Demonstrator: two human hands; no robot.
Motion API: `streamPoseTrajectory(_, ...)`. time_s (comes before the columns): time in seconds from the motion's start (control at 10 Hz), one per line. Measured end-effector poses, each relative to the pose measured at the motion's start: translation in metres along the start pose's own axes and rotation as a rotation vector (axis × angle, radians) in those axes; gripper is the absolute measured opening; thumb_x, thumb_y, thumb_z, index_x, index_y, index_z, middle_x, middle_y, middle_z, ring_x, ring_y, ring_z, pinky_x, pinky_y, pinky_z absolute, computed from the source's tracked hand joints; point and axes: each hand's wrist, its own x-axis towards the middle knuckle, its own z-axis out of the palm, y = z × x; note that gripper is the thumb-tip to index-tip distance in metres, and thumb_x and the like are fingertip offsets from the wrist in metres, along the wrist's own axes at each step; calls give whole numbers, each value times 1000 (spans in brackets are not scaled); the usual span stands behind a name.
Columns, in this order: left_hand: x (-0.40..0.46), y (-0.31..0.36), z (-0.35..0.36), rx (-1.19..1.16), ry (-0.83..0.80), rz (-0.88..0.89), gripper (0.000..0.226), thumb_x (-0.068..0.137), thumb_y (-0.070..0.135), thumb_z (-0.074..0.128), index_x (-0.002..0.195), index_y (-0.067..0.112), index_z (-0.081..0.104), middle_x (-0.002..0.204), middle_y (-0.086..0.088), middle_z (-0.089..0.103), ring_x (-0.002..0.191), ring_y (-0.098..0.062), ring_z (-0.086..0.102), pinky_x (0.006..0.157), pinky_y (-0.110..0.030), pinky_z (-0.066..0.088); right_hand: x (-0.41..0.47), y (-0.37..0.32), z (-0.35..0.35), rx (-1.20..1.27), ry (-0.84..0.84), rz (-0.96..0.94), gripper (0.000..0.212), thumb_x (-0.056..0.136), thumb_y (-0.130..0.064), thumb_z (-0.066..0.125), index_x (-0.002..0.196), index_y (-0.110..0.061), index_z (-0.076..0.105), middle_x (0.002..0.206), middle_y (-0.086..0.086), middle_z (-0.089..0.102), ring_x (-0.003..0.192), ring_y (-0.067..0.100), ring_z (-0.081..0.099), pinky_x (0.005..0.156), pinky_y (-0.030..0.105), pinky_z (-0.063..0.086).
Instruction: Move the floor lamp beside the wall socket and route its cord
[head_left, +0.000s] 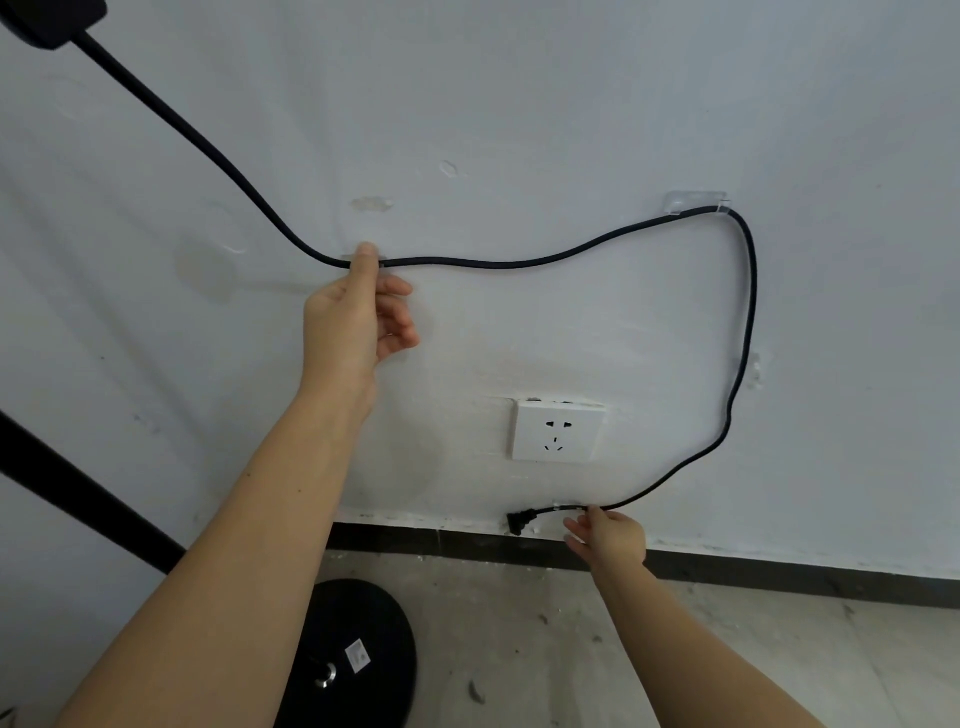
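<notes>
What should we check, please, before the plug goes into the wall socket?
1. Plug unplugged, just below the wall socket: ok.
2. Right hand pinches the cord near the plug: ok.
3. Cord seated in the upper clip: ok.
4. Cord in the side clip: not ok, it runs beside it.
5. Clip under the left hand, which presses the cord to the wall: cannot tell.
6. Lamp base near the socket: ok.

Left hand (358, 317) raised, forefinger straight (others loosely curled), right hand (608, 535) low, fingertips pinched, both arms outstretched
</notes>
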Motion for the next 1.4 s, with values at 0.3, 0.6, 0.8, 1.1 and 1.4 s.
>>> streamPoseTrajectory(0.3,0,-5,-3,104,30,104,45,97,38,42,63,14,60,39,6,56,36,-12,52,42,-20,47,2,-3,-7,21,-50,19,18,93,-10,57,77,-2,55,84,14,62,73,26,65,69,43,55)
streamPoseTrajectory(0.6,5,-14,-9,201,121,223,43,96,36,41,62,15,57,37,9,56,33,-9,51,40,-20,48,-1,-1,-4,10,-16,-6,9,94,-9,54,94,0,53,86,15,63,77,28,66,72,43,56)
streamPoseTrajectory(0.8,2,-7,-6,126,108,140,38,92,35,49,61,15,59,36,6,54,34,-12,51,41,-20,48,-4,-7,-2,26,-66,33,13,94,-10,55,99,2,53,88,18,61,86,33,64,74,47,55)
streamPoseTrajectory(1.1,2,0,0,-2,57,-30,39,89,35,53,59,13,61,36,6,51,34,-12,48,41,-19,47,-2,-9,-3,15,-87,47,15,92,-9,57,80,-1,54,87,18,60,91,33,63,73,48,54)
streamPoseTrajectory(1.4,0,-5,-5,41,3,31,43,83,53,57,58,19,64,38,5,53,40,-11,51,43,-22,50,-10,-14,-6,-103,-167,47,27,90,-16,60,108,3,54,100,17,57,99,34,61,76,51,53)
